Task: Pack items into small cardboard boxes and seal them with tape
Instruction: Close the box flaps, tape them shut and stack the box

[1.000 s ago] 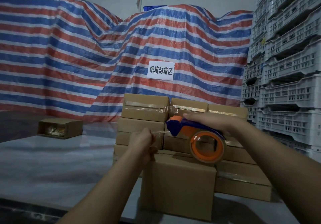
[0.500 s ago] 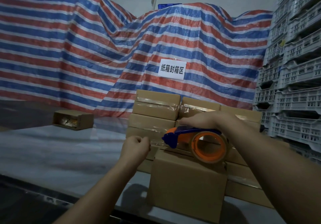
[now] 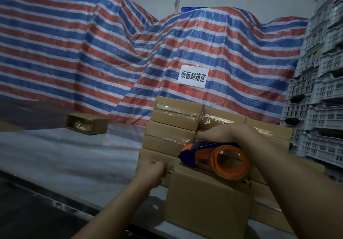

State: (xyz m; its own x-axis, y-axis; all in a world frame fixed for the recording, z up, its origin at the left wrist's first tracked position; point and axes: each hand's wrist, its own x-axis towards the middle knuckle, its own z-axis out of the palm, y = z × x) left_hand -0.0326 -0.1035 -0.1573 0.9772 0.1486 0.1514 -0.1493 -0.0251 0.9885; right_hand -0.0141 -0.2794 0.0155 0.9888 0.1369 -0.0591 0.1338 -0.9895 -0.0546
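A red, white and blue striped tarpaulin (image 3: 92,57) drapes the whole background, with a white paper sign (image 3: 193,76) fixed to it. Stacked pale plastic crates (image 3: 319,94) rise along the right edge. The pale surface (image 3: 65,155) lies open and bare to the left, its near edge running diagonally toward the bottom.

A stack of taped cardboard boxes (image 3: 172,116) stands at centre, close behind the working spot, blocking the way forward. In front of it the plain cardboard box (image 3: 207,201) sits near the surface's near edge.

An open box (image 3: 86,123) lies on its side, well apart at far left, with something inside that is too dim to make out.

The right hand (image 3: 220,134) has its grip wrapped over the handle of the blue and orange tape dispenser (image 3: 215,157), whose front end meets the plain box's top left edge. The left hand (image 3: 151,171) is just beside that box's upper left corner, fingers curled together, seemingly pinching the tape end, though the tape itself is hard to see.
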